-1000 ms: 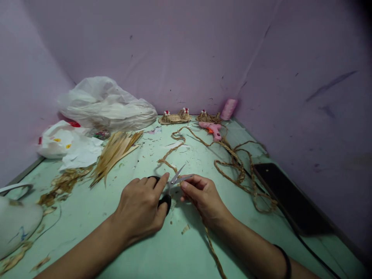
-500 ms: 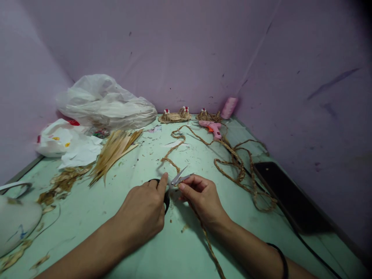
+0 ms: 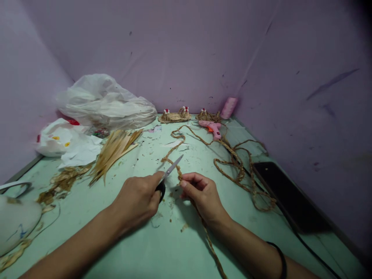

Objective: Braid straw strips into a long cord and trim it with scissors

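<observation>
My left hand [image 3: 141,195] grips a pair of scissors [image 3: 173,166] by its black handles, and the blades look closed, tip pointing up and to the right. Beside them, my right hand [image 3: 203,195] pinches a braided brown rope [image 3: 211,248] between thumb and fingers. From the pinch, one stretch of rope runs away across the table, and another trails down past my wrist to the near edge. The blades lie just left of the rope at the pinch; I cannot tell whether they touch it. Small brown scraps lie below.
Loose rope coils [image 3: 241,170] and a black phone [image 3: 290,197] lie on the right. Behind are a pink glue gun [image 3: 212,128], a pink thread spool [image 3: 229,107] and woven pieces with beads [image 3: 174,116]. Dried fibre strips [image 3: 113,153] and plastic bags [image 3: 104,102] sit left.
The scissors' blades have gone from open across the rope to closed. My left hand has drawn back slightly left with them; my right hand stays nearly in place.
</observation>
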### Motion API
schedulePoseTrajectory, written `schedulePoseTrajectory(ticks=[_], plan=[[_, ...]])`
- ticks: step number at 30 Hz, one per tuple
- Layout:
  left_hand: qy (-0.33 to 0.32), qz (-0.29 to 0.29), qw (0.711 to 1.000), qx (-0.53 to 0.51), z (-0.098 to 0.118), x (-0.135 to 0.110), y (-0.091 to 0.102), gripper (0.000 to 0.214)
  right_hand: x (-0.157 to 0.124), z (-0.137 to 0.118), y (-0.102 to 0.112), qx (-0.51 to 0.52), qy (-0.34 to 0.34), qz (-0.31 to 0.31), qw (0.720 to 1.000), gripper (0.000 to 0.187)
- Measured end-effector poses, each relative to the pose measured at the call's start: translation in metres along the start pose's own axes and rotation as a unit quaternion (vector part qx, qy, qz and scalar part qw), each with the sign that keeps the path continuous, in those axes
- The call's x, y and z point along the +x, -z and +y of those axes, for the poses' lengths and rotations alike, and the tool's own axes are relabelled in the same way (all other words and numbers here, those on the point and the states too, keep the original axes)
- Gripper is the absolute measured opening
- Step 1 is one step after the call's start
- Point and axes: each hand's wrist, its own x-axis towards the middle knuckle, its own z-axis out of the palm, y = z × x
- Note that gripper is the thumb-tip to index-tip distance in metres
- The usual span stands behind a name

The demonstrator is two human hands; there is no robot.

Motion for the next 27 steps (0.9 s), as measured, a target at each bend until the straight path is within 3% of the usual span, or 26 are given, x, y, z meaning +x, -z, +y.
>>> schedulePoseTrajectory(ticks=[6, 11, 15, 27], plan=[[0.023, 0.050, 0.998, 0.023, -0.0009, -0.0003, 0.0073, 0.048, 0.0030, 0.0019, 0.0015, 0.027, -0.017, 0.013, 0.999, 0.027], [-0.025, 0.016, 0.993, 0.110, -0.0005, -0.0021, 0.0055, 0.053, 0.0020, -0.0005, 0.0008, 0.008, -0.014, 0.002, 1.000, 0.024], [-0.053, 0.024, 0.986, 0.158, 0.0016, -0.0028, 0.0077, 0.055, 0.0021, -0.0032, 0.0016, -0.047, -0.027, 0.019, 0.998, 0.025], [-0.073, -0.007, 0.983, 0.170, -0.0033, -0.0016, 0.0091, 0.059, 0.0053, 0.0005, 0.0075, -0.063, -0.002, -0.028, 0.998, 0.021]])
